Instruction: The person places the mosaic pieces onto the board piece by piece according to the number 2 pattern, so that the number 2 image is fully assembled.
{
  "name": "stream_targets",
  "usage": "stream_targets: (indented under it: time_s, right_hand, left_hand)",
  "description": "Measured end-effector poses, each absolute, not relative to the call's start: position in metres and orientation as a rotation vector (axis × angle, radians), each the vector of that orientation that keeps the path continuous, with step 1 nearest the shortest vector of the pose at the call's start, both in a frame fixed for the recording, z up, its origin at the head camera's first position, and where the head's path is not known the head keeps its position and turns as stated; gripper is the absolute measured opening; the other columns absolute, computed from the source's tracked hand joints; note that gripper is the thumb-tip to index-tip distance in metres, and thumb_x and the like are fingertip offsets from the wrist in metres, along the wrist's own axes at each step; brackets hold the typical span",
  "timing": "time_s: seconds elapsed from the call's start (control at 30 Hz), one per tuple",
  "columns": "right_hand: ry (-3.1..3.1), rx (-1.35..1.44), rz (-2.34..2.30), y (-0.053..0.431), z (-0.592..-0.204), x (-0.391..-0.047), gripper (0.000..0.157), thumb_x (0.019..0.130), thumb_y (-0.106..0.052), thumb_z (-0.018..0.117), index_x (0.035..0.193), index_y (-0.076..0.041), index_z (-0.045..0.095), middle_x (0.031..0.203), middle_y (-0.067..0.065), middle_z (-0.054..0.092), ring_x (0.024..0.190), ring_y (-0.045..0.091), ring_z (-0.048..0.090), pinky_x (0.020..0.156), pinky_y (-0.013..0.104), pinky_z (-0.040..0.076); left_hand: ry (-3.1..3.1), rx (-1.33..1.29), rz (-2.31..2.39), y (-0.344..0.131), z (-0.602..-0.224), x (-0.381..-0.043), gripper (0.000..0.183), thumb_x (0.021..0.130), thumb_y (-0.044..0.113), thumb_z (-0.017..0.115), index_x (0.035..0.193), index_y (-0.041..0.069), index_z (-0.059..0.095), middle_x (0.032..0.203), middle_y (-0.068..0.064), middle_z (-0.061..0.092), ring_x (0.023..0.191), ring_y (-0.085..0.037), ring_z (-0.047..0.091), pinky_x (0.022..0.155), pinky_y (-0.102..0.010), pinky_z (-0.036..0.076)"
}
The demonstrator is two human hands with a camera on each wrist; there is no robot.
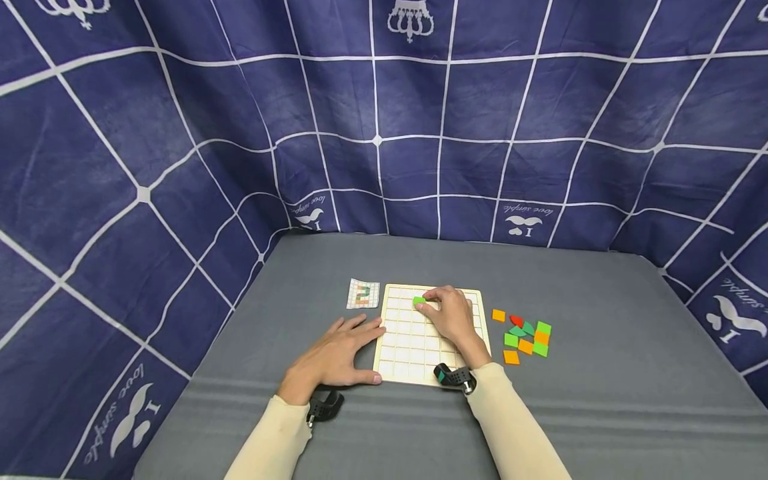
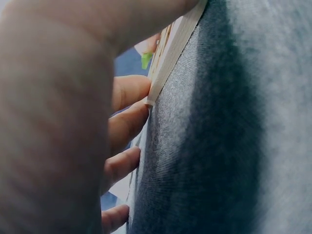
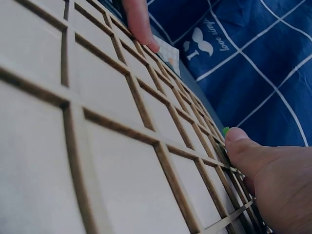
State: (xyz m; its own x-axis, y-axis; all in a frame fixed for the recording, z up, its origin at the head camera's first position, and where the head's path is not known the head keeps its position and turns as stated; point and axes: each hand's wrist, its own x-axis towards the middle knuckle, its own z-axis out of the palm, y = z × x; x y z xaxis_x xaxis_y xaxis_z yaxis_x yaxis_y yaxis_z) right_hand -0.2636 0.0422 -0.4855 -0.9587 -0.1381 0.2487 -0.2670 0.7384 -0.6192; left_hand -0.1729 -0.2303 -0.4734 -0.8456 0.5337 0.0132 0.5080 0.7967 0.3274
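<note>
A pale wooden grid board [image 1: 408,343] lies flat on the grey table, its square cells framed by raised strips. My right hand [image 1: 450,315] pinches a light green square tile [image 1: 419,301] between thumb and fingers, over the upper middle of the board. In the right wrist view only a sliver of the green tile [image 3: 225,130] shows past the thumb. My left hand [image 1: 339,352] lies with fingers spread at the board's left side. Its thumb and fingertips touch the board's edge [image 2: 168,61] in the left wrist view.
Right of the board lie loose tiles: orange squares [image 1: 511,357], green squares [image 1: 511,340], a red piece [image 1: 517,321] and darker green pieces [image 1: 517,331]. A paper card [image 1: 363,294] with a coloured grid pattern lies at the upper left. Blue curtains [image 1: 408,100] hang behind the table [image 1: 576,407].
</note>
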Motion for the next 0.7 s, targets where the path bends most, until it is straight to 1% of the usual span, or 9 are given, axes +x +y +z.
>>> stream_targets:
  time_s: [0.13,0.37,0.7]
  right_hand:
    - [-2.750,0.316,1.002,0.0426,-0.4851,-0.2643,0.028,0.088,-0.040,0.077,0.105,-0.019,0.077,0.111,0.005,0.070,0.109,0.028,0.061,0.087,0.045,0.039]
    - [-2.742,0.295,0.994,0.0405,-0.4845,-0.2656,0.028,0.086,-0.040,0.079,0.104,-0.019,0.078,0.112,0.006,0.070,0.110,0.029,0.061,0.087,0.046,0.038]
    - [-2.698,0.300,1.096,0.0367,-0.4845,-0.2638,0.027,0.084,-0.033,0.082,0.104,-0.014,0.081,0.113,0.009,0.072,0.115,0.034,0.060,0.100,0.053,0.036]
  left_hand:
    - [2.900,0.842,0.481,-0.2294,-0.4729,-0.1736,0.095,0.079,0.079,0.062,0.157,0.032,0.035,0.165,0.009,0.028,0.155,-0.030,0.022,0.122,-0.064,0.018]
    - [2.900,0.829,0.462,-0.2284,-0.4713,-0.1742,0.095,0.079,0.077,0.063,0.157,0.032,0.035,0.166,0.011,0.027,0.155,-0.029,0.021,0.122,-0.064,0.018]
    - [2.897,0.809,0.453,-0.2283,-0.4722,-0.1747,0.095,0.079,0.077,0.064,0.157,0.033,0.035,0.165,0.011,0.028,0.155,-0.029,0.022,0.123,-0.063,0.017]
